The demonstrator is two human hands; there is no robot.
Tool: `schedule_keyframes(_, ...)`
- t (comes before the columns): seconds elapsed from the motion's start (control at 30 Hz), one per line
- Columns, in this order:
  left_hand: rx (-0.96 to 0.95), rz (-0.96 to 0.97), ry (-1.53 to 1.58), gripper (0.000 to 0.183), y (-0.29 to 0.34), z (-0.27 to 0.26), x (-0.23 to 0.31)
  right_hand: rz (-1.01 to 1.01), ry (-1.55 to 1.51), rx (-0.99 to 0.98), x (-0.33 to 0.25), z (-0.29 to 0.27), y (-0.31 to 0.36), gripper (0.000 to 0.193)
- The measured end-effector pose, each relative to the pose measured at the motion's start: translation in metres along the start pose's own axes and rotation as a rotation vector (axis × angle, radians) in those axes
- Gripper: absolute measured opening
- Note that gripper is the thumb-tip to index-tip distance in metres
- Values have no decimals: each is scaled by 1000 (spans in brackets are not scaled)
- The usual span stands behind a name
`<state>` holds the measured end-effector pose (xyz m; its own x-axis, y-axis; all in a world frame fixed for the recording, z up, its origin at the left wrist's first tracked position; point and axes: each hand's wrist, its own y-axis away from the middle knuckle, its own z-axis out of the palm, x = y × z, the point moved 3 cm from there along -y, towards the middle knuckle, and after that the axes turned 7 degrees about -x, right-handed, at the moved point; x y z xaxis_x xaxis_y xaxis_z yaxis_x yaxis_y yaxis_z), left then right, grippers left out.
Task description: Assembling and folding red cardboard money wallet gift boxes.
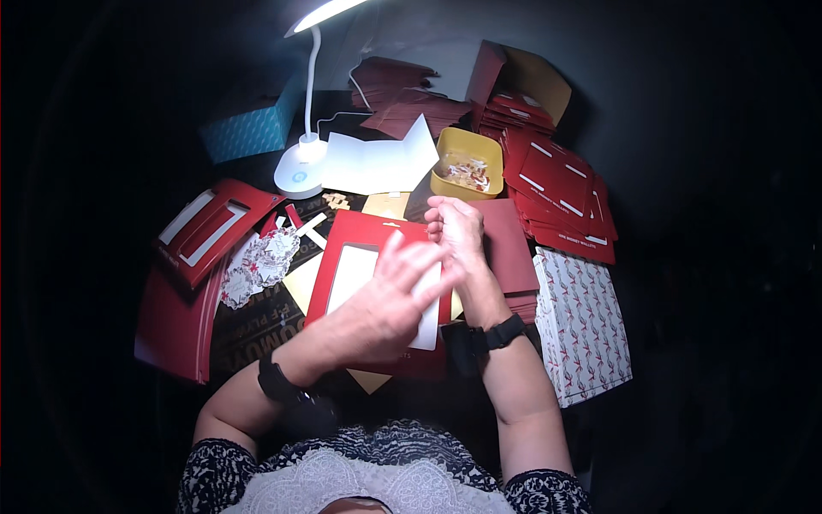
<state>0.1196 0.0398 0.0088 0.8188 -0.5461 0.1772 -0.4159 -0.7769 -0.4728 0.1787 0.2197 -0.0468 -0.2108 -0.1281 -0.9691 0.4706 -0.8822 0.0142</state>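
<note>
Step appears to be handling the red windowed card (342,230); left hand (390,295) is spread, seemingly empty; right hand (458,230) curls, contents cannot be told; next move likely calls for steadying it.

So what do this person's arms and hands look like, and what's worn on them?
The left hand and right hand are ungloved. A black strap circles each wrist; the right one carries a dark, boxy piece. The sleeves are dark with a white pattern, leaving the forearms bare.
</note>
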Motion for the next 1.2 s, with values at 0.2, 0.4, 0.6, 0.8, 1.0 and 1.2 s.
schedule_keyframes(0.2,368,-429,23,23,25,-12,-75,86,55,-120,3,-4,4,21)
schedule_keyframes(0.4,329,-881,477,17,47,-4,-96,207,389,-288,-6,-2,14,16)
schedule_keyframes(0.6,166,-838,460,18,48,10,-99,241,507,-361,-10,2,19,14)
schedule_keyframes(0.8,23,-860,374,21,50,16,-98,34,719,-208,-20,-12,21,16)
schedule_keyframes(1.0,89,-873,442,21,52,11,-96,-125,1141,-116,-17,-17,26,36)
schedule_keyframes(1.2,-153,-612,289,42,47,3,-83,-240,1192,-345,0,-12,23,39)
